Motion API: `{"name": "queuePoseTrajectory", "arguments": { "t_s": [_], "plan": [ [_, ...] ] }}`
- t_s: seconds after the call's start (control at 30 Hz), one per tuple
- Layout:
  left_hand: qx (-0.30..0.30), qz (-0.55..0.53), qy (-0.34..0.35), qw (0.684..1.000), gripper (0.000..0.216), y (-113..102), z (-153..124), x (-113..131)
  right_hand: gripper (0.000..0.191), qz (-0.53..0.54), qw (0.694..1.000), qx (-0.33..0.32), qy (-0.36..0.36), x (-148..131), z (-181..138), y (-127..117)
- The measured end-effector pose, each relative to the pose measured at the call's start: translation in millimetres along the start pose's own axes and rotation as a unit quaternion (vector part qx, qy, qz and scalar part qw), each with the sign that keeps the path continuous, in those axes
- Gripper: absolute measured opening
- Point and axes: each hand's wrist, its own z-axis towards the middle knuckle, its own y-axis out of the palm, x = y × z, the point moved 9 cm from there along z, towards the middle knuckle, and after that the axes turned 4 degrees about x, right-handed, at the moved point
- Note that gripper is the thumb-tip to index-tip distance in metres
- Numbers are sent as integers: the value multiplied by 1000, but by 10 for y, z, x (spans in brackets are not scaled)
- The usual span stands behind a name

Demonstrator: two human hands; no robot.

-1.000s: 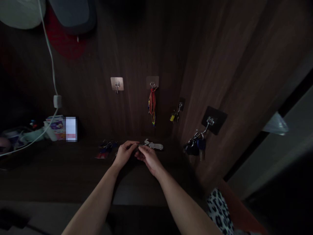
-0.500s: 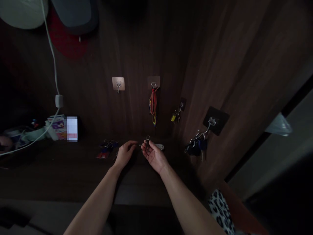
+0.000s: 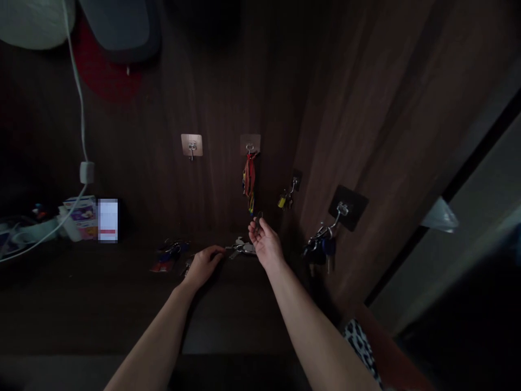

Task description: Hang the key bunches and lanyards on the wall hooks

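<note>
My right hand (image 3: pixel 266 243) is raised above the shelf, palm partly up, its fingers closed on a small dark key ring with keys (image 3: pixel 259 219). Below and left of it, a bunch of metal keys (image 3: pixel 242 247) lies on the dark wooden shelf (image 3: pixel 122 309). My left hand (image 3: pixel 203 265) rests on the shelf with fingers stretched towards that bunch, the fingertips at its left end. Left of this hand lies another set of keys with blue and red tags (image 3: pixel 169 254). Some smaller metal keys (image 3: pixel 187 267) show beside the left wrist.
On the back wall are a bare hook (image 3: pixel 191 147) and a hook with red and yellow lanyards (image 3: pixel 249 176). Keys with a yellow tag (image 3: pixel 284 201) and a dark bunch (image 3: pixel 321 247) hang at the right. Boxes (image 3: pixel 83 217) and a white cable (image 3: pixel 79 98) are left.
My right hand has lifted up and right with the key ring, uncovering the bunch on the shelf. My left hand stays low on the shelf. The view has shifted slightly.
</note>
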Motion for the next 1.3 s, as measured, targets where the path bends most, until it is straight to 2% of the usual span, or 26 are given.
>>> {"name": "queuePoseTrajectory", "arguments": {
  "t_s": [0.23,0.43,0.6,0.7,0.9,1.1,1.3],
  "plan": [
    [-6,1,-4,1000,23,22,9,-32,10,71,995,39,-50,-283,269,-2],
    [-7,-1,-12,1000,22,23,9,-37,11,128,988,21,-79,-523,471,162],
    [-6,-3,-14,1000,22,27,15,-50,10,141,985,9,-100,-663,617,201],
    [-5,-3,-15,1000,22,27,17,-53,10,163,983,11,-85,-672,677,196],
    [-7,-2,-8,1000,23,27,15,-37,13,140,985,47,-91,-679,754,60],
    [-13,5,-11,1000,23,33,13,-38,13,167,981,64,-82,-580,657,-108],
    [-6,2,-10,1000,22,24,12,-34,14,130,982,85,-107,-514,563,-289]
  ]
}}
